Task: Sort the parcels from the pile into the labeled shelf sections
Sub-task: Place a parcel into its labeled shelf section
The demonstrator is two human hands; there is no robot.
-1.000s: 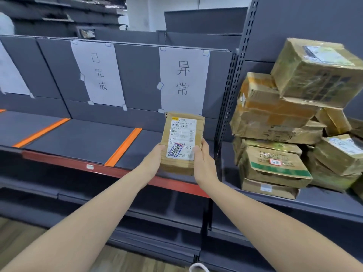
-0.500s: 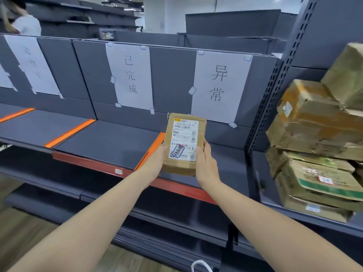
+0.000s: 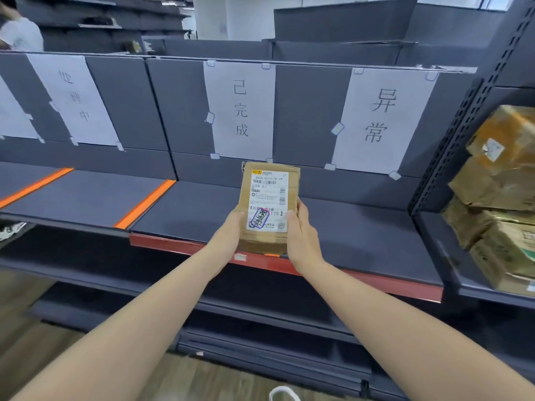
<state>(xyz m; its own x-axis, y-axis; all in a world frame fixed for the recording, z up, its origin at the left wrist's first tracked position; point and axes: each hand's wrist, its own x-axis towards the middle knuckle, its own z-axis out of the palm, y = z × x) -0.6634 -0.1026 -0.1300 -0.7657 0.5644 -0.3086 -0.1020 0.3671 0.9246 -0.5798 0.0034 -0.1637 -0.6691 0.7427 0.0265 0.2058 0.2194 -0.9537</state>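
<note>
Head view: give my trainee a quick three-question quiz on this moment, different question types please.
1. True or false: only the left hand holds the small parcel.
2. The parcel pile sits: A) left of the signs, B) right of the upright post, C) on the floor.
3. What colour are the divider strips on the shelf?

Key: 1 false, the right hand grips it too; 2 B; 3 orange.

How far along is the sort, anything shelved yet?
Nothing looks shelved: the shelf sections in view under the paper signs hold no parcels. In hand: the left hand and right hand grip one small parcel, label up, in front of the 已完成 sign. Left: the pile of parcels on the right-hand shelf.
</note>
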